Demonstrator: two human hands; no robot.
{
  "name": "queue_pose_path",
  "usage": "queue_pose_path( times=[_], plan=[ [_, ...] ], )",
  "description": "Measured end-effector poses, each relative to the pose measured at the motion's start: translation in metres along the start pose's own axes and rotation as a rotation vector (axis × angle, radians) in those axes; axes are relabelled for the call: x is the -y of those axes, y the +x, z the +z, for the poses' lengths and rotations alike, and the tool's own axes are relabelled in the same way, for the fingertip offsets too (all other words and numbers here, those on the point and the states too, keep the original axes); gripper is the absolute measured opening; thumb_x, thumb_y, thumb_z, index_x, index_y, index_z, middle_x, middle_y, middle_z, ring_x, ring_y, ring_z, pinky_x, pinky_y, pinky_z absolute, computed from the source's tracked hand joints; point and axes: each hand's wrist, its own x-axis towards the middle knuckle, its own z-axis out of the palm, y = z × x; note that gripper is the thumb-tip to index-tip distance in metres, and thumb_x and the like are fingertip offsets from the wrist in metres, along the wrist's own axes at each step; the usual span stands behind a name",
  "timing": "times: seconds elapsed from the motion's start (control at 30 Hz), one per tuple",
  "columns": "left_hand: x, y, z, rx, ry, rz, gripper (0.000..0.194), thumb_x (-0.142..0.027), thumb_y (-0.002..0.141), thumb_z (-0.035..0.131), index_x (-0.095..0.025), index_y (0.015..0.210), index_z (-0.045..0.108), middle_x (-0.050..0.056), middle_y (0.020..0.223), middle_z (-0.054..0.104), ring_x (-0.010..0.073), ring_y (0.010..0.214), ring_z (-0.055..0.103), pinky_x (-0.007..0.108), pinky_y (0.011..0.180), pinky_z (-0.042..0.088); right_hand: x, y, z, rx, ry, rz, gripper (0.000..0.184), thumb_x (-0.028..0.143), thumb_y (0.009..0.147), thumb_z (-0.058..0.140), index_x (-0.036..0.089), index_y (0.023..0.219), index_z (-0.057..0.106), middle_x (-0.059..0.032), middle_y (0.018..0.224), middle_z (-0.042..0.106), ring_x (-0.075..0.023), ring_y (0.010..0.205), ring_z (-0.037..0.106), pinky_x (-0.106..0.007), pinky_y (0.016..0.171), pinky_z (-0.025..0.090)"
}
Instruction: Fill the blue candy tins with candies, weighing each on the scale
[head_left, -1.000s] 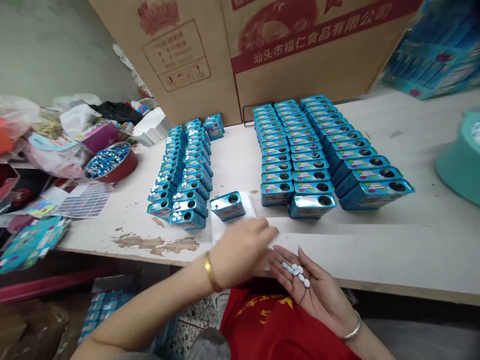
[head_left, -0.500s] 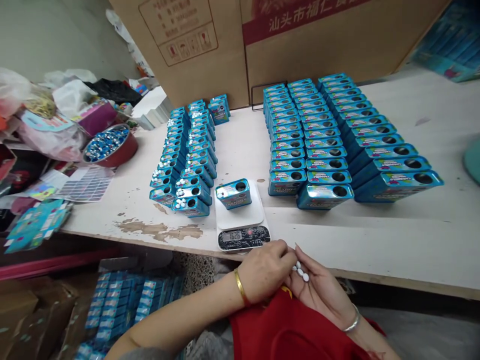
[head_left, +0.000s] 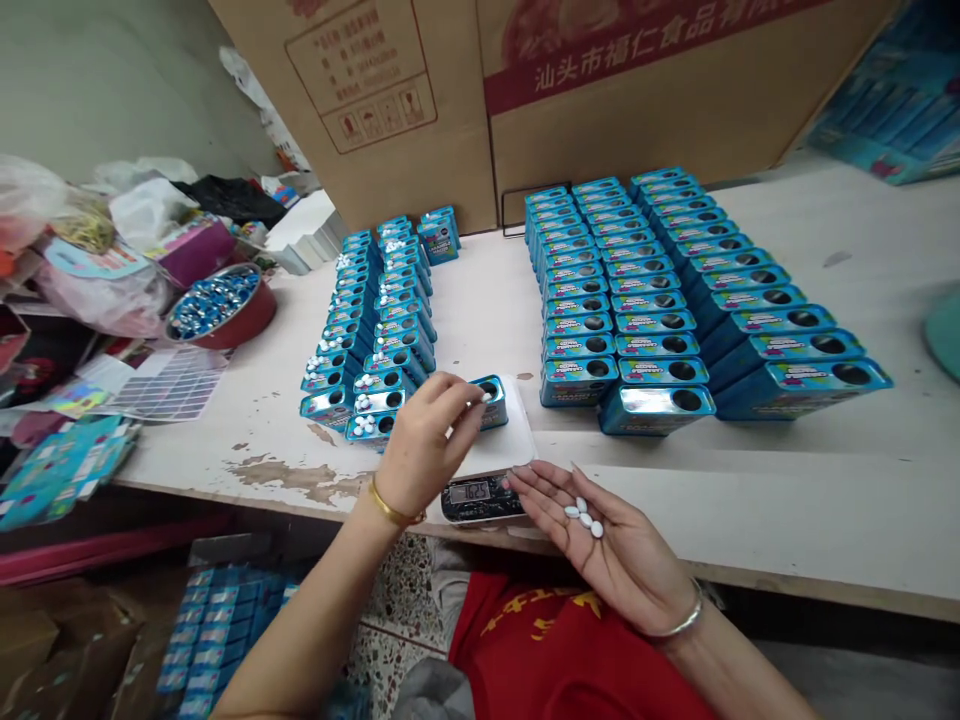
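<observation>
My left hand (head_left: 431, 425), with a gold bracelet, reaches over a blue tin (head_left: 493, 412) on a white kitchen scale (head_left: 517, 445). Its thumb and forefinger pinch a small white candy (head_left: 486, 397) beside the round hole in the tin's top. Much of the tin is hidden behind the fingers. Palm up near the scale's front right corner, my right hand (head_left: 600, 555) has its fingers stretched out and carries several oval white candies (head_left: 583, 514). The scale's display (head_left: 471, 492) appears to read 1625.
Rows of blue tins (head_left: 652, 370) stand at the right. More tins (head_left: 382, 380), many with white candies on top, stand at the left. A red bowl (head_left: 251, 318) holds shiny wrapped pieces. Large cardboard boxes (head_left: 637, 120) line the back. The table's front edge (head_left: 787, 585) runs below.
My left hand has moved from my right palm up and left to the tin, with a candy in its fingers. My right hand has opened out flatter. The display went from about 1626 to 1625.
</observation>
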Motion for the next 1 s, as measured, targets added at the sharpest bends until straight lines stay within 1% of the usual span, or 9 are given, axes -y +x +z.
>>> queue_pose_path(
  times=[0.23, 0.37, 0.47, 0.57, 0.67, 0.73, 0.8, 0.9, 1.0],
  plan=[
    [0.019, 0.015, 0.003, 0.160, 0.163, 0.012, 0.015, -0.014, 0.085, 0.051, -0.014, 0.099, 0.056, 0.003, 0.083, 0.058, 0.0110, 0.071, 0.054, 0.024, 0.066, 0.045, 0.003, 0.003, -0.005, -0.037, 0.009, -0.013, 0.030, 0.020, 0.094, 0.040, 0.003, 0.105, 0.063, -0.0197, 0.123, 0.059, -0.0274, 0.118, 0.053, -0.033, 0.096, 0.050],
    [0.023, 0.020, 0.002, 0.229, 0.194, 0.004, 0.008, -0.017, 0.087, 0.050, -0.015, 0.089, 0.058, 0.002, 0.078, 0.058, 0.0114, 0.070, 0.054, 0.024, 0.064, 0.043, 0.004, 0.002, -0.009, -0.041, 0.015, -0.015, 0.031, 0.021, 0.095, 0.039, 0.005, 0.103, 0.064, -0.0177, 0.121, 0.062, -0.0253, 0.117, 0.054, -0.032, 0.096, 0.050],
    [0.021, 0.024, -0.004, 0.229, 0.183, 0.008, 0.009, -0.018, 0.088, 0.049, -0.015, 0.087, 0.058, 0.002, 0.079, 0.058, 0.0116, 0.071, 0.054, 0.024, 0.065, 0.043, 0.004, 0.002, -0.009, -0.039, 0.005, -0.008, 0.031, 0.021, 0.095, 0.039, 0.006, 0.103, 0.065, -0.0163, 0.119, 0.063, -0.0240, 0.118, 0.055, -0.031, 0.097, 0.049],
    [0.006, 0.020, -0.006, 0.185, 0.106, 0.021, 0.010, -0.018, 0.089, 0.048, -0.015, 0.089, 0.058, 0.003, 0.081, 0.059, 0.0119, 0.075, 0.054, 0.025, 0.068, 0.044, 0.004, 0.002, -0.010, -0.032, -0.011, -0.010, 0.029, 0.021, 0.094, 0.041, 0.006, 0.103, 0.065, -0.0165, 0.118, 0.063, -0.0232, 0.116, 0.056, -0.031, 0.096, 0.050],
    [-0.021, 0.001, 0.012, 0.250, 0.015, 0.083, 0.014, -0.020, 0.090, 0.045, -0.016, 0.089, 0.058, 0.004, 0.082, 0.059, 0.0132, 0.078, 0.054, 0.026, 0.069, 0.044, 0.003, 0.001, -0.018, -0.008, -0.025, -0.012, 0.024, 0.023, 0.090, 0.050, 0.009, 0.098, 0.067, -0.0136, 0.110, 0.068, -0.0204, 0.107, 0.062, -0.030, 0.094, 0.051],
    [-0.039, -0.020, 0.036, 0.359, -0.020, 0.172, 0.016, -0.022, 0.091, 0.043, -0.016, 0.087, 0.058, 0.003, 0.079, 0.058, 0.0135, 0.074, 0.053, 0.026, 0.065, 0.042, 0.001, -0.001, -0.027, -0.010, -0.031, -0.017, 0.016, 0.023, 0.085, 0.058, 0.013, 0.091, 0.068, -0.0072, 0.097, 0.071, -0.0159, 0.094, 0.067, -0.029, 0.090, 0.053],
    [-0.052, -0.041, 0.063, 0.418, -0.012, 0.233, 0.018, -0.024, 0.091, 0.044, -0.016, 0.083, 0.057, 0.002, 0.078, 0.058, 0.0139, 0.071, 0.051, 0.027, 0.064, 0.040, -0.002, -0.002, -0.037, -0.056, -0.037, -0.020, 0.008, 0.020, 0.080, 0.064, 0.016, 0.086, 0.068, -0.0018, 0.087, 0.071, -0.0128, 0.083, 0.068, -0.027, 0.085, 0.055],
    [-0.061, -0.065, 0.092, 0.428, 0.021, 0.220, 0.018, -0.024, 0.091, 0.044, -0.017, 0.080, 0.056, 0.002, 0.080, 0.057, 0.0146, 0.070, 0.049, 0.029, 0.063, 0.037, -0.004, -0.006, -0.052, -0.154, -0.045, -0.007, 0.012, 0.016, 0.072, 0.071, 0.017, 0.084, 0.069, -0.0008, 0.087, 0.071, -0.0133, 0.080, 0.067, -0.027, 0.079, 0.057],
    [-0.063, -0.076, 0.101, 0.441, 0.030, 0.160, 0.016, -0.025, 0.091, 0.045, -0.018, 0.081, 0.055, 0.002, 0.081, 0.057, 0.0150, 0.072, 0.048, 0.030, 0.062, 0.036, -0.006, -0.009, -0.060, -0.186, -0.033, 0.021, 0.018, 0.014, 0.068, 0.074, 0.014, 0.086, 0.069, -0.0020, 0.088, 0.071, -0.0133, 0.078, 0.067, -0.026, 0.077, 0.058]
  ],
)
